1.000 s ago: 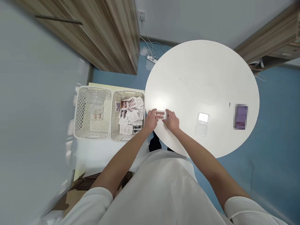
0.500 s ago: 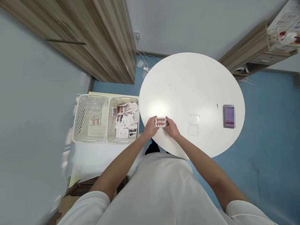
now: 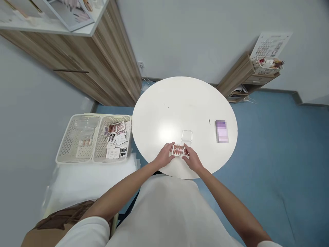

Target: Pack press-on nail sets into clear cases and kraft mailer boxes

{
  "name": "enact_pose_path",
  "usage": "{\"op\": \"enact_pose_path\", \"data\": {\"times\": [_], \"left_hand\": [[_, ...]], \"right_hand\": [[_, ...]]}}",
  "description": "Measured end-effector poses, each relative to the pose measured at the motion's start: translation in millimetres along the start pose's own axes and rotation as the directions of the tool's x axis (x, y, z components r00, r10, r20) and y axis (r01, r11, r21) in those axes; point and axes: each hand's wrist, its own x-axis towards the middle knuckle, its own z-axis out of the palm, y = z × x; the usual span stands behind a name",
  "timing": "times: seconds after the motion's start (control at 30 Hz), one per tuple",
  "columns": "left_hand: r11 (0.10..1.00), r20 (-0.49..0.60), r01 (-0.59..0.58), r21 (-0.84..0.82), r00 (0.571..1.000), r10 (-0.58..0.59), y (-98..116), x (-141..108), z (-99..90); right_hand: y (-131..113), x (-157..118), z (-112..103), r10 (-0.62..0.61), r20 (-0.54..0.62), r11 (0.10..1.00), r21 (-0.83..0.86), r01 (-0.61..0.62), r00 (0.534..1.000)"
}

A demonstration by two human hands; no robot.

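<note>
A small white card with two rows of reddish-brown press-on nails (image 3: pixel 178 150) is held over the front of the round white table (image 3: pixel 151 113). My left hand (image 3: pixel 164 156) grips its left edge with fingers and thumb. On the other side, my right hand (image 3: pixel 192 159) grips the right edge. Just behind the card lies an open clear plastic case (image 3: pixel 187 135), its lower half partly hidden by the card and my right hand.
Two white baskets stand left of the table: one (image 3: pixel 64 147) with clear packaging, the other (image 3: pixel 99 147) with many nail cards. A purple stack (image 3: pixel 221 131) lies at the table's right. Wooden cabinets (image 3: pixel 113 68) rise behind left.
The view has shifted, and my body with both hands and the nail card is now further right over the table, close to the clear case. Both hands keep hold of the card.
</note>
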Motion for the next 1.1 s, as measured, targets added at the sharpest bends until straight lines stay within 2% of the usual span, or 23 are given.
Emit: {"op": "enact_pose_path", "data": {"times": [0.17,0.37,0.53,0.7,1.1], "left_hand": [[0.999,0.066,-0.005,0.052,0.998,0.001,2.2,21.0,31.1],[0.987,0.028,0.073,0.146,0.997,-0.078,-3.3,42.4,54.7],[0.968,0.037,0.147,0.202,0.987,-0.157,-5.7,53.6,59.8],[0.964,0.04,0.18,0.194,0.981,-0.191,-7.1,59.4,64.1],[0.972,0.024,0.227,0.065,0.973,-0.229,-11.3,49.4,71.4]], "right_hand": [[37.0,-4.5,-14.1,0.02,-0.013,1.0,0.011,-0.02,1.0],[63.7,10.8,-16.1,0.07,-0.016,0.997,-0.023,-0.071,0.997],[70.8,20.8,-14.4,0.114,0.036,0.993,-0.023,-0.114,0.993],[71.0,25.0,-12.7,0.138,0.021,0.99,-0.032,-0.138,0.99],[75.5,22.0,-14.2,0.088,0.07,0.996,-0.032,-0.086,0.994]]}}
